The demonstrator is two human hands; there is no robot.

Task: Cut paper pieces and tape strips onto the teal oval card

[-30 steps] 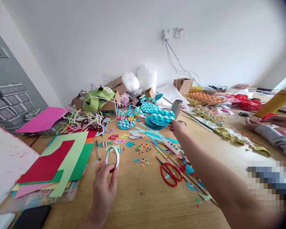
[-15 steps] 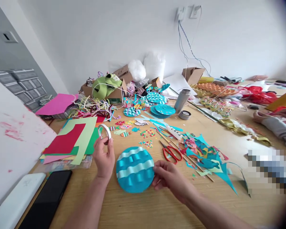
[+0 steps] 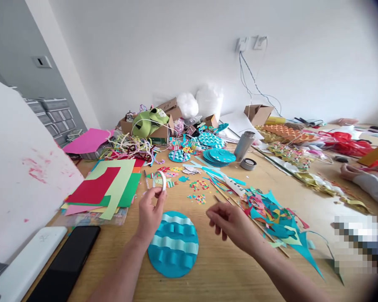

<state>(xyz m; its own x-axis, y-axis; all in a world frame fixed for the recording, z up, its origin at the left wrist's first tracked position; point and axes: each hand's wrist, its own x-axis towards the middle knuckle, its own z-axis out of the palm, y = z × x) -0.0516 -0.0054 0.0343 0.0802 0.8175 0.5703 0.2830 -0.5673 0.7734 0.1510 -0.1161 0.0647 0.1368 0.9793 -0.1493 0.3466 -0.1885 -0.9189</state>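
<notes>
My left hand is closed around a roll of white tape, held upright above the table. Just below it, a round blue card disc with wavy strips in light and darker blue lies flat on the wood. My right hand hovers to the right of the disc, apart from it, with its fingers curled in and nothing visible between them. It covers most of the red-handled scissors, whose dark tip shows past the knuckles.
Coloured paper sheets, a black phone and a white slab-like device lie left. Blue paper scraps, a glue tube and sticks are right. Behind stand stacked blue discs and a metal flask. Another person's hand is far right.
My right hand has let go of the blue disc and moved away to the right, over the scissors. The disc now lies on the table. My left hand keeps the tape roll.
</notes>
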